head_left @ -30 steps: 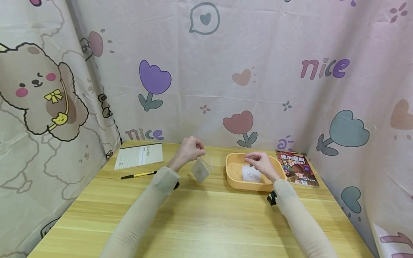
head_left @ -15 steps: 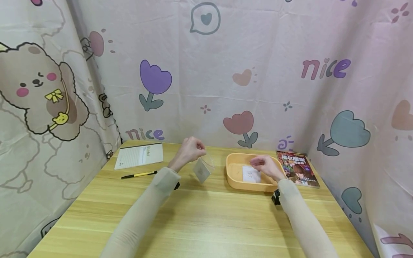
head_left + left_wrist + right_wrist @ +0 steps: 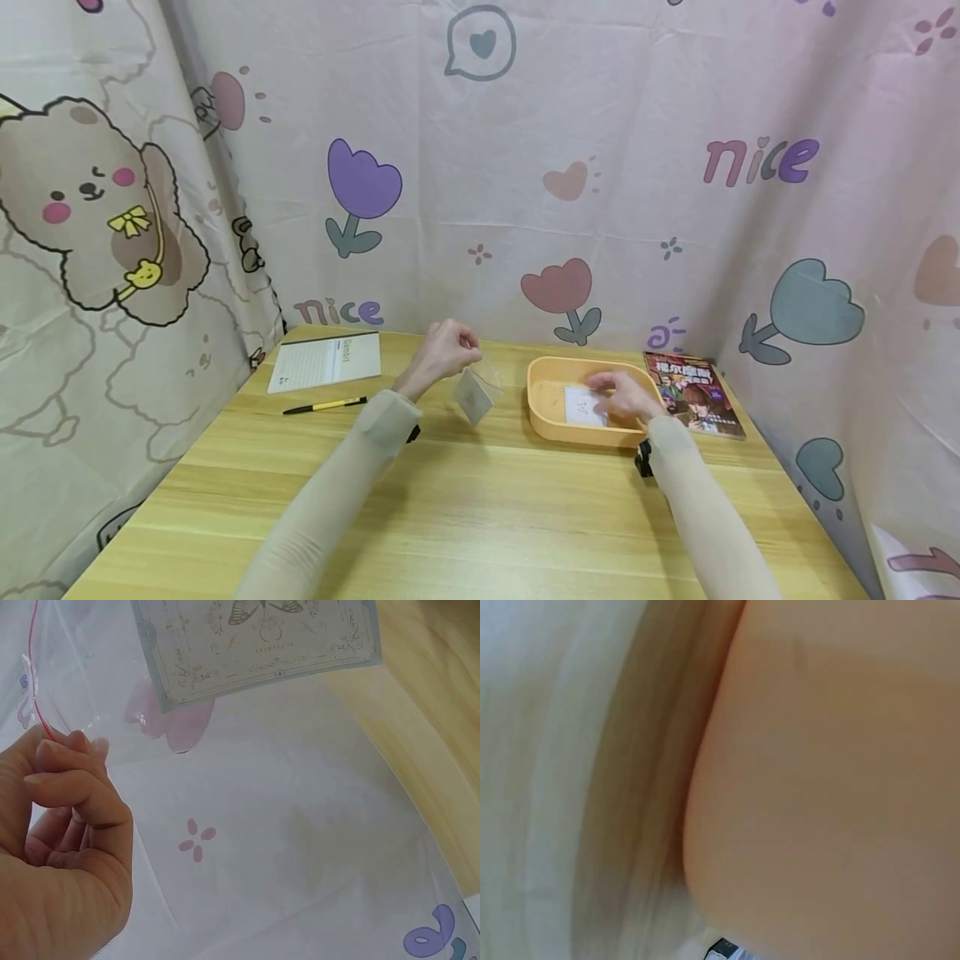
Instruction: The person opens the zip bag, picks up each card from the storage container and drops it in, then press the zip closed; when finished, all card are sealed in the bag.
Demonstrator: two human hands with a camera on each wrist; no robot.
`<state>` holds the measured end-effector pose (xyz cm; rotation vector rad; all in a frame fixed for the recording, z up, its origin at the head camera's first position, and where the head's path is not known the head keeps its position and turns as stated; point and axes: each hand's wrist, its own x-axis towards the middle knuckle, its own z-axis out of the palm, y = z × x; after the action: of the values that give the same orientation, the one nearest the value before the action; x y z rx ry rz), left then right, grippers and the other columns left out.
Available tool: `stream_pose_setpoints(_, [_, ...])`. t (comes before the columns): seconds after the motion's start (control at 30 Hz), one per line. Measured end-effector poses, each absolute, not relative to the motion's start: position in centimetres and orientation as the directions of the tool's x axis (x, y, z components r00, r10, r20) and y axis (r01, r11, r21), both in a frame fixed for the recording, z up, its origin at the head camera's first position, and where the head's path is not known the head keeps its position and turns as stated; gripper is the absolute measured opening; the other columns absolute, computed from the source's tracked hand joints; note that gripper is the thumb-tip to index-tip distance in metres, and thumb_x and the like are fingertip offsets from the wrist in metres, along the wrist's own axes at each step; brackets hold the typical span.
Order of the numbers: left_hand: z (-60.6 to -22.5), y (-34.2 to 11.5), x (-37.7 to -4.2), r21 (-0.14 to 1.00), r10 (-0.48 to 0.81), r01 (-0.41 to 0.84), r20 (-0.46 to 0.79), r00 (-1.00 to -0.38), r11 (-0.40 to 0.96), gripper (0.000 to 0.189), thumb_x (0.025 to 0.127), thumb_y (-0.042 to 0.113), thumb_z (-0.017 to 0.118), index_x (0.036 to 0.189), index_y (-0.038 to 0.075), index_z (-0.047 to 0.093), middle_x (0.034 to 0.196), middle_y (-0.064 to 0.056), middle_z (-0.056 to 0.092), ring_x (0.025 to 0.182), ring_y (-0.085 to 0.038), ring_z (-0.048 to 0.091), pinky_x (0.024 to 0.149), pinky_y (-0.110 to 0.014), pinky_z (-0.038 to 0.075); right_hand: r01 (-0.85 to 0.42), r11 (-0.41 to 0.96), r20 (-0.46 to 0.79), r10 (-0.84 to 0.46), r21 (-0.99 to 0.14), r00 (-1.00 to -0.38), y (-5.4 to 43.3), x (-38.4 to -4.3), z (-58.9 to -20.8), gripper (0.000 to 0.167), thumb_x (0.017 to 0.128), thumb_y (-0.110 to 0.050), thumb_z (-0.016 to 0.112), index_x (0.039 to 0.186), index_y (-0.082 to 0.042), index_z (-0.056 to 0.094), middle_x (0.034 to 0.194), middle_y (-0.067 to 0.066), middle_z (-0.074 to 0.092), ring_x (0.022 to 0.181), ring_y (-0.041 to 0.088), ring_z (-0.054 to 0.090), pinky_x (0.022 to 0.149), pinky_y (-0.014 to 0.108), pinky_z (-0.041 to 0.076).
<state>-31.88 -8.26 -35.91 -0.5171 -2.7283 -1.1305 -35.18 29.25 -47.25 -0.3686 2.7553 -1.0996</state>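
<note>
Left of the orange tray [image 3: 546, 428], the left hand [image 3: 441, 357] pinches a clear bag [image 3: 474, 397] near its red line; the bag hangs tilted. Inside the tray, the right hand [image 3: 628, 397] holds thumb and fingers apart by a white card [image 3: 580, 408], contact unclear.

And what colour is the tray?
Light orange; the tray shows best in the head view.

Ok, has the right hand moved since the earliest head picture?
Yes: judged against the orange tray, the right hand has shifted rightward and lower in the head view.
</note>
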Motion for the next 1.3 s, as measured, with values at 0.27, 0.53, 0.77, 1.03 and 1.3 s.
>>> stream_pose_setpoints(0.27, [-36.01,-8.24,-31.91,0.675,0.256,0.373,0.271,-0.928,0.637,0.006,0.079,0.01,0.067,0.078,0.009,0.072,0.074,-0.005,0.068,0.055,-0.015,0.062,0.047,-0.022,0.052,-0.201,0.695,-0.044,-0.318,-0.69,-0.947,29.09,-35.24,-47.6,0.054,0.071,0.006,0.075,0.124,0.001,0.063,0.135,0.023,0.056,0.126,0.044,0.049,0.112,0.061,0.032])
stream_pose_setpoints(0.53, [-36.11,-8.2,-31.84,0.681,0.254,0.368,0.267,-0.93,0.633,0.007,0.08,0.01,0.066,0.08,0.008,0.072,0.074,-0.006,0.068,0.055,-0.015,0.062,0.047,-0.023,0.053,-0.193,0.713,-0.05,-0.305,-0.674,-0.951,29.0,-35.23,-47.67,0.054,0.072,0.007,0.075,0.124,0.0,0.064,0.137,0.024,0.054,0.126,0.044,0.048,0.111,0.061,0.034])
stream_pose_setpoints(0.77, [-36.22,-8.16,-31.8,0.686,0.267,0.38,0.271,-0.925,0.621,0.007,0.08,0.009,0.065,0.078,0.007,0.072,0.073,-0.006,0.068,0.053,-0.015,0.062,0.046,-0.023,0.053,-0.253,0.677,-0.005,-0.355,-0.691,-0.935,29.13,-34.97,-47.68,0.052,0.072,0.007,0.074,0.123,0.0,0.066,0.135,0.024,0.056,0.124,0.044,0.049,0.111,0.062,0.033])
stream_pose_setpoints(1.03, [-36.17,-8.12,-31.68,0.678,0.266,0.384,0.278,-0.923,0.626,0.007,0.079,0.008,0.066,0.078,0.007,0.072,0.072,-0.005,0.067,0.053,-0.014,0.061,0.045,-0.022,0.052,-0.253,0.671,-0.014,-0.366,-0.697,-0.931,29.23,-34.93,-47.79,0.053,0.072,0.008,0.073,0.124,0.001,0.064,0.137,0.026,0.053,0.125,0.045,0.047,0.11,0.061,0.035])
stream_pose_setpoints(1.3, [-36.27,-8.09,-31.67,0.688,0.269,0.389,0.281,-0.921,0.613,0.007,0.079,0.007,0.065,0.077,0.008,0.072,0.071,-0.005,0.067,0.053,-0.014,0.062,0.045,-0.023,0.052,-0.267,0.708,-0.003,-0.355,-0.653,-0.935,28.97,-35.27,-47.9,0.049,0.072,0.009,0.074,0.12,0.001,0.066,0.138,0.026,0.052,0.127,0.047,0.045,0.11,0.062,0.034])
